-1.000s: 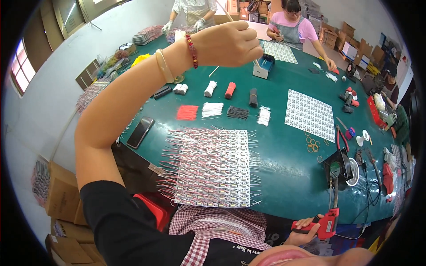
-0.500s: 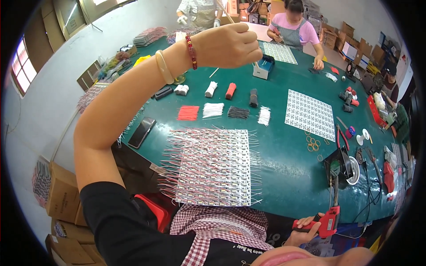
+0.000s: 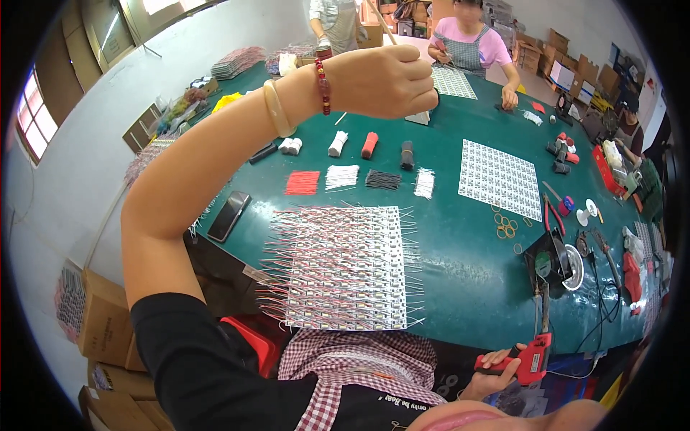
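My left hand (image 3: 388, 82) is raised over the far side of the table, its fingers closed around a thin wooden stick (image 3: 381, 20) that sticks up past the knuckles. At the lower right my right hand (image 3: 496, 368) grips a red soldering gun (image 3: 532, 359), whose metal barrel reaches up to the black stand. In front of me lies a white circuit board panel (image 3: 352, 269), covered with rows of red, white and dark wires overhanging its sides. Beyond it are loose piles of red wires (image 3: 302, 182), white wires (image 3: 341, 177) and black wires (image 3: 383, 179).
Tied wire bundles (image 3: 369, 146) stand farther back. A bare board panel (image 3: 499, 178) lies right of centre, near rubber bands (image 3: 506, 228) and red-handled pliers (image 3: 552, 215). A black soldering stand (image 3: 544, 262) is at right, a phone (image 3: 229, 215) at left. Two people work across the table.
My left hand has shifted slightly right and down, now covering most of the blue box behind it. The view has shifted a little. The gloved person at the back has moved right.
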{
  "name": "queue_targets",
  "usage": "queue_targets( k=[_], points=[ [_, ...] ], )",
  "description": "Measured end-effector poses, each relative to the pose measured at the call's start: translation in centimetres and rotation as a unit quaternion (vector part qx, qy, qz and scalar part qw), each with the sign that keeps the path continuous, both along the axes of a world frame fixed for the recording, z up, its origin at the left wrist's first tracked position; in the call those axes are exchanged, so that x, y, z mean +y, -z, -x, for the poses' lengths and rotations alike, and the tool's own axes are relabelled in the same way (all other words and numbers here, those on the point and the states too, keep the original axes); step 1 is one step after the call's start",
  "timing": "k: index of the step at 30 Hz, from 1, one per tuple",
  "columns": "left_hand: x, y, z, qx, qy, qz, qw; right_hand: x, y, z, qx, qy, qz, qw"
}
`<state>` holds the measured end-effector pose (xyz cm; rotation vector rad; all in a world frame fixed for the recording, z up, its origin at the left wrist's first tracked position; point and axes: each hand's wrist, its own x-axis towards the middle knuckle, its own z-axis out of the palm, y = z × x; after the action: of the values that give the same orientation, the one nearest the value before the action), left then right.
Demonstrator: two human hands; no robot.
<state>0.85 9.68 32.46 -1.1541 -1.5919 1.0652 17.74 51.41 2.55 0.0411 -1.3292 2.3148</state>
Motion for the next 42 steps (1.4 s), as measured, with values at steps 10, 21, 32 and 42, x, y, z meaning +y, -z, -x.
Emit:
queue_targets(
  k=[10,21,32,42],
  points=[
    [2.2,0.1,0.0,-0.034,0.020,0.015,0.999,0.0,-0.3,-0.3,0.005,0.009,0.013,1.000],
    [3.6,0.1,-1.6,-0.025,0.006,0.036,0.999,0.0,-0.1,-1.0,0.031,-0.010,0.023,0.999],
    [4.7,0.6,-4.5,-0.055,0.019,0.025,0.998,0.3,-0.4,-3.4,0.025,0.001,0.032,0.999],
    [11.5,22.5,-0.6,-0.344,0.095,-0.204,0.912,1.2,-0.3,-3.7,0.081,0.030,0.091,0.992]
  ],
)
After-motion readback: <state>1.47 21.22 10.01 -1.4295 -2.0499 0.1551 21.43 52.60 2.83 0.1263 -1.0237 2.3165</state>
